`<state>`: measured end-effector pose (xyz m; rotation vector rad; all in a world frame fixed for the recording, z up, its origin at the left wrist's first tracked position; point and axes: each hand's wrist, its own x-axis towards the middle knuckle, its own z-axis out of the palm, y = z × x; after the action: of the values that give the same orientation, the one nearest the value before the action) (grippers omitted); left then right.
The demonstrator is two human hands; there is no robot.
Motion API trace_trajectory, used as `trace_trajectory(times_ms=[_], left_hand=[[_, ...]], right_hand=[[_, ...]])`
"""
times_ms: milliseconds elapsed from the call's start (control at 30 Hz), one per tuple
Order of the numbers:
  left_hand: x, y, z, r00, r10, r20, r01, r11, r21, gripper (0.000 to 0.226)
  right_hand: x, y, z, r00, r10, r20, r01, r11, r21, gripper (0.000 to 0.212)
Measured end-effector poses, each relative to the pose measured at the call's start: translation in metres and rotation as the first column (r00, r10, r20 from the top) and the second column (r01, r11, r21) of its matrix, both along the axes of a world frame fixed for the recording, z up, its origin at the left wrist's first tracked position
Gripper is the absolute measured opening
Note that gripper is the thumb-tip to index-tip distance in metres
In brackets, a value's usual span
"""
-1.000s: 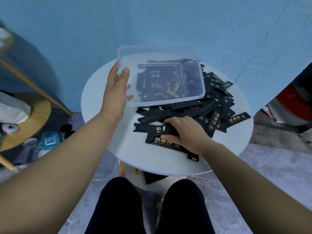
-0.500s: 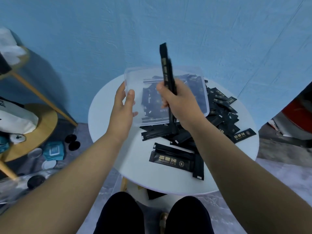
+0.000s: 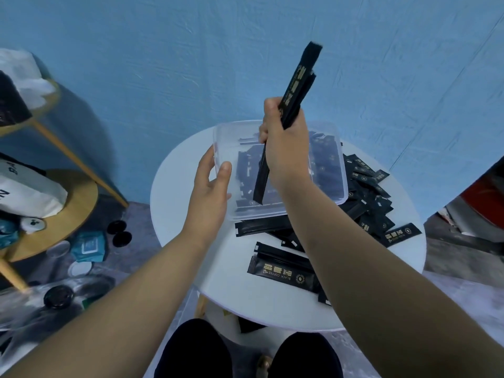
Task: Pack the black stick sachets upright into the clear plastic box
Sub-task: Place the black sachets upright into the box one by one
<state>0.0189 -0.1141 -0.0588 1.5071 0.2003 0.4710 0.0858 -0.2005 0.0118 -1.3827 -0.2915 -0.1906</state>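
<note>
While the right hand [image 3: 283, 148] clenches a sachet bundle [image 3: 296, 85] above the box [image 3: 256, 215], the left hand [image 3: 210, 192] grips the box's left wall; whether the sachets [image 3: 324, 170] seen through the box lie inside or beneath it is unclear.

Gripped sachets [image 3: 298, 85] now aloft over box [image 3: 245, 214]

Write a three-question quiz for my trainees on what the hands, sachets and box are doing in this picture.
1. True or false: the right hand grips a bundle of sachets.
2. The left hand holds: A) the clear plastic box by its left side; B) a single sachet; C) nothing.
3. Fill in: loose sachets lie on the round white ____.
Key: 1 true; 2 A; 3 table.
</note>
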Motion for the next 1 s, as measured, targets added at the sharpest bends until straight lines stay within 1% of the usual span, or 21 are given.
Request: trace_trajectory(times_ms=[67,133,233,267,300,367,400,467,633,700,767,833,900,1000], left_hand=[[0.0,0.0,-0.001,1.0,0.0,0.003,0.0,1.0,0.001,0.033],[-0.001,0.0,-0.002,1.0,-0.006,0.013,0.006,1.0,0.011,0.03],[-0.002,0.0,-0.003,1.0,-0.016,0.02,0.016,1.0,0.005,0.028],[-0.002,0.0,-0.004,1.0,-0.016,0.022,0.016,1.0,0.005,0.029],[-0.002,-0.001,-0.004,1.0,-0.015,0.026,0.015,1.0,0.011,0.03],[-0.002,0.0,-0.005,0.999,-0.011,0.033,0.01,0.999,0.042,0.035],[-0.003,0.0,-0.006,0.999,-0.01,0.037,0.008,0.998,0.056,0.038],[-0.004,0.0,-0.006,0.999,-0.014,0.042,0.01,0.997,0.081,0.044],[-0.007,0.001,-0.006,0.999,-0.028,0.034,0.024,0.993,0.112,0.046],[-0.007,0.001,-0.007,0.998,-0.025,0.052,0.019,0.993,0.113,0.044],[-0.007,0.001,-0.008,0.998,-0.015,0.066,0.007,0.992,0.125,0.043],[-0.007,0.002,-0.01,0.996,-0.013,0.085,0.001,0.989,0.145,0.045],[-0.007,0.003,-0.014,0.997,-0.021,0.077,0.009,0.989,0.145,0.044],[-0.007,0.005,-0.019,0.998,-0.021,0.061,0.012,0.99,0.143,0.04]], right_hand=[[-0.001,0.0,-0.017,0.999,0.022,-0.044,-0.027,0.992,-0.121,0.004],[-0.002,-0.001,-0.034,0.989,0.076,-0.126,-0.099,0.976,-0.192,0.004],[0.001,-0.002,-0.045,0.974,0.118,-0.195,-0.154,0.972,-0.18,0.02],[0.002,-0.003,-0.047,0.97,0.129,-0.205,-0.174,0.961,-0.217,0.028],[0.002,-0.003,-0.048,0.967,0.14,-0.212,-0.199,0.935,-0.293,0.036],[0.002,-0.002,-0.052,0.96,0.167,-0.224,-0.251,0.868,-0.429,0.046],[0.002,-0.002,-0.054,0.957,0.172,-0.235,-0.264,0.852,-0.451,0.049],[0.003,-0.001,-0.055,0.956,0.165,-0.243,-0.262,0.853,-0.451,0.048],[0.002,0.001,-0.054,0.984,0.081,-0.159,-0.153,0.843,-0.516,0.051],[0.001,0.001,-0.055,0.988,0.086,-0.124,-0.142,0.814,-0.563,0.053],[0.001,0.001,-0.057,0.987,0.109,-0.115,-0.156,0.787,-0.597,0.06],[0.001,-0.002,-0.057,0.992,0.084,-0.092,-0.123,0.767,-0.63,0.068],[0.002,-0.006,-0.056,0.996,0.068,-0.049,-0.083,0.723,-0.686,0.064],[0.001,-0.007,-0.057,0.994,0.11,-0.019,-0.082,0.606,-0.792,0.053]])
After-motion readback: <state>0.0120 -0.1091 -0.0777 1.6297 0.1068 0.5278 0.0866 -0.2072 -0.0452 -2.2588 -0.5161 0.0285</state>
